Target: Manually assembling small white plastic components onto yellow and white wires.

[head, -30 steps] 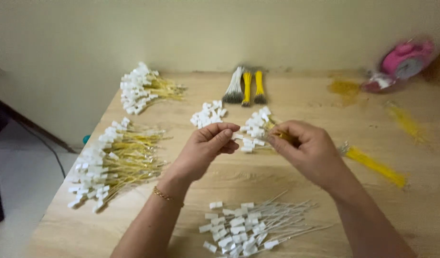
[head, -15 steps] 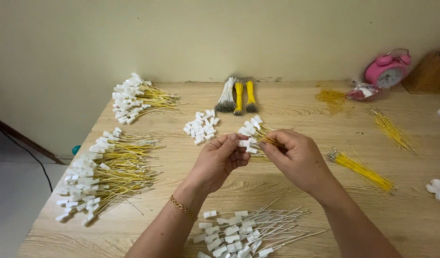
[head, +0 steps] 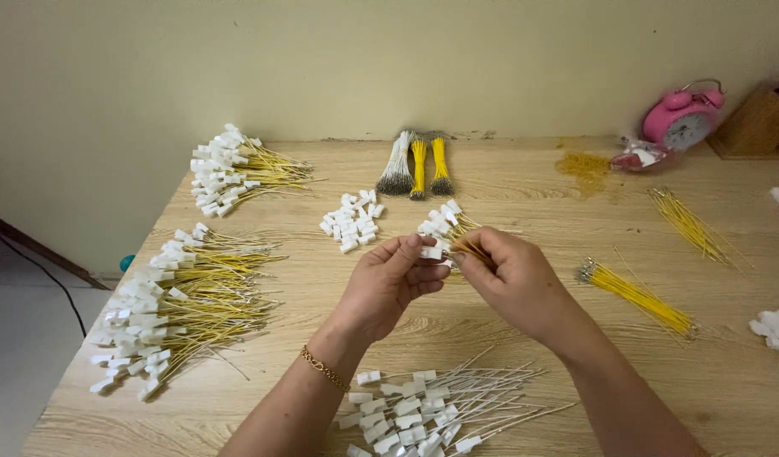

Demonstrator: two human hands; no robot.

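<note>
My left hand [head: 391, 279] pinches a small white plastic connector [head: 431, 251] at its fingertips. My right hand [head: 512, 275] grips a bunch of yellow wires [head: 459, 230] that carry white connectors at their far ends. The two hands meet above the middle of the wooden table [head: 525, 338]. A bracelet sits on my left wrist. Right behind the hands lies a small pile of loose white connectors [head: 351, 220].
Heaps of yellow wires with white connectors [head: 182, 300] lie at the left and back left [head: 237, 169]. White-wired connectors [head: 427, 410] lie near the front edge. Bundles of white and yellow wires [head: 416, 165] lie at the back, more yellow bundles [head: 635, 292] at the right, beside a pink alarm clock [head: 681, 118].
The view has shifted a little; my hands stay together over the table's middle, my left fingers now pinching one connector against the bunch in my right hand.
</note>
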